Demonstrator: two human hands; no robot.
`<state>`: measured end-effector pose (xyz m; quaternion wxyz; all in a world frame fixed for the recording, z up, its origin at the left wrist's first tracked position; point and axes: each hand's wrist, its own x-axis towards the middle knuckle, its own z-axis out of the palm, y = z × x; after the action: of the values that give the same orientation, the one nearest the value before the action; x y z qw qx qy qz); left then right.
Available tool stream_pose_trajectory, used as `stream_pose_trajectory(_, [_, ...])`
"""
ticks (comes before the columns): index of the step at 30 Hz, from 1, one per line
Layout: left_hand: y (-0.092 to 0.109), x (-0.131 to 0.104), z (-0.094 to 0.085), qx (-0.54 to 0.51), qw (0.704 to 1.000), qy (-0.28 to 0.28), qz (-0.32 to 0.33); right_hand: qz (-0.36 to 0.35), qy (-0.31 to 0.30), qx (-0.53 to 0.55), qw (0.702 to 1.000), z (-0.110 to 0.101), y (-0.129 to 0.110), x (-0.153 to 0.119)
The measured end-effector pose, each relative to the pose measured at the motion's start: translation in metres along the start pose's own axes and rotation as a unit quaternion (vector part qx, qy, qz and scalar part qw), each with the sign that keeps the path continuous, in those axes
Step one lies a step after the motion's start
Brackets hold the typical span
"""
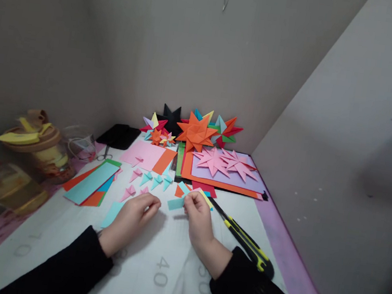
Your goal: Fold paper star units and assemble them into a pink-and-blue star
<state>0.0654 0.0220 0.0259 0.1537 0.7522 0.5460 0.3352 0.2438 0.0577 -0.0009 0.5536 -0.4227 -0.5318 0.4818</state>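
Observation:
My right hand [199, 219] pinches a small light-blue paper piece [175, 203] above the white mat. To its left, my left hand [135, 216] is closed, fingers curled; whatever it may hold is hidden. A light-blue sheet [111, 215] lies partly under my left hand. Small folded pink pieces [135, 174] and folded light-blue pieces [157, 182] lie beyond my left hand. Colored paper scraps [179, 191] lie just behind my right hand.
A black-and-yellow cutter [246, 239] lies right of my right hand. Paper strips [92, 183], scissors [104, 156], a bottle [1, 183] and a lidded cup [47, 150] are on the left. Folded stars [196, 132] stand at the back; pink stars [213, 161] lie on stacked sheets.

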Motion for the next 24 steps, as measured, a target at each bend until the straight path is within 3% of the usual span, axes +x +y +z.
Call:
stream_pose_trajectory(3, [0.002, -0.001, 0.0, -0.034, 0.999, 0.027, -0.007, -0.006, -0.009, 0.0, 1.0, 0.0, 0.001, 0.001])
stream_pose_trajectory(9, [0.004, -0.003, 0.007, -0.165, 0.984, -0.002, -0.075, 0.01, -0.106, 0.025, 0.994, 0.005, 0.001, -0.007])
stream_pose_trajectory(13, [-0.003, -0.003, 0.011, -0.22, 0.97, 0.006, -0.102, -0.009, -0.125, 0.031, 0.992, 0.006, 0.001, -0.01])
stream_pose_trajectory(24, [0.003, -0.005, 0.006, -0.183, 0.98, -0.015, -0.077, -0.057, -0.11, -0.071, 0.99, 0.004, 0.005, -0.01])
